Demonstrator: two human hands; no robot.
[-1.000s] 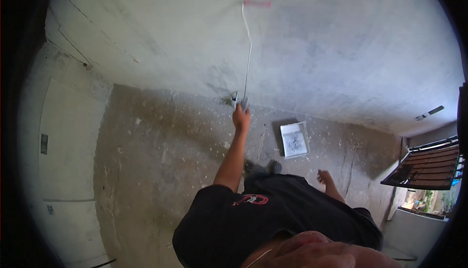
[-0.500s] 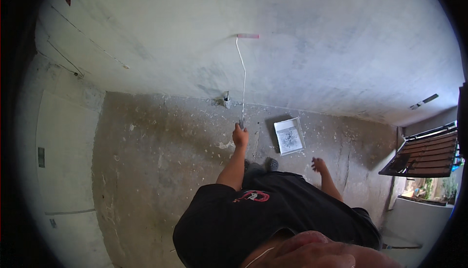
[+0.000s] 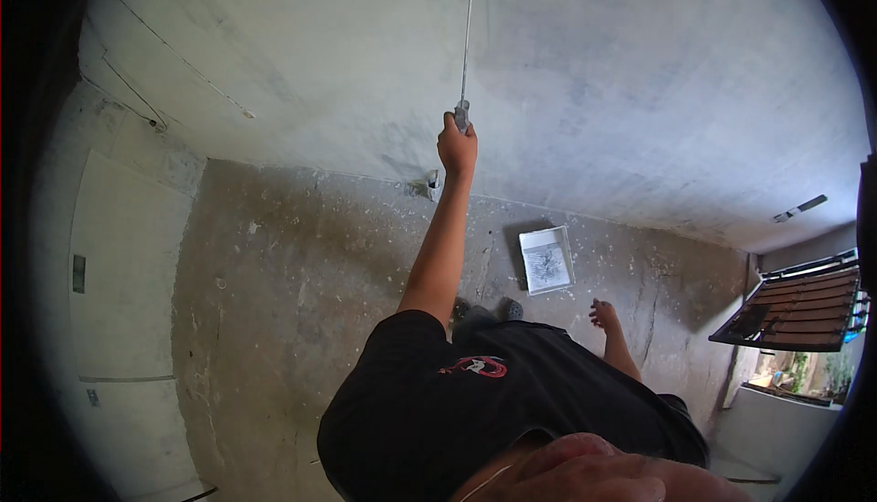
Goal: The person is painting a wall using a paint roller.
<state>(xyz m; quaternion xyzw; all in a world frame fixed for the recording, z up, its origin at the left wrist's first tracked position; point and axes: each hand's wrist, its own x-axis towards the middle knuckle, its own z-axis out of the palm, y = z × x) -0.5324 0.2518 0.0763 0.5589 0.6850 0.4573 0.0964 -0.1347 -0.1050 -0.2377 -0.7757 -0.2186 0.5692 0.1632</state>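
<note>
My left hand (image 3: 457,147) is wrapped around the grey handle of a paint roller (image 3: 467,45), its arm stretched out toward the wall. The roller's thin, bent metal rod runs up past the top edge, so its head is out of view. Low on my right side, my right hand (image 3: 603,314) hangs with loosely curled fingers apart and nothing visible in it. A white paint tray (image 3: 570,255) with wet-looking, streaked paint lies on the floor ahead of that hand. The pale wall (image 3: 585,91) in front of me has grey, patchy areas.
By the wall's foot stands a small paint-smeared container (image 3: 433,187), partly behind my left forearm. The concrete floor (image 3: 292,274) is spattered with paint. At right hangs a brown slatted shutter (image 3: 790,306) by an opening. Wires (image 3: 183,59) run along the wall at left.
My left arm has reached farther up and forward, carrying the roller upward until its pink head left the view. My right hand has shifted only slightly.
</note>
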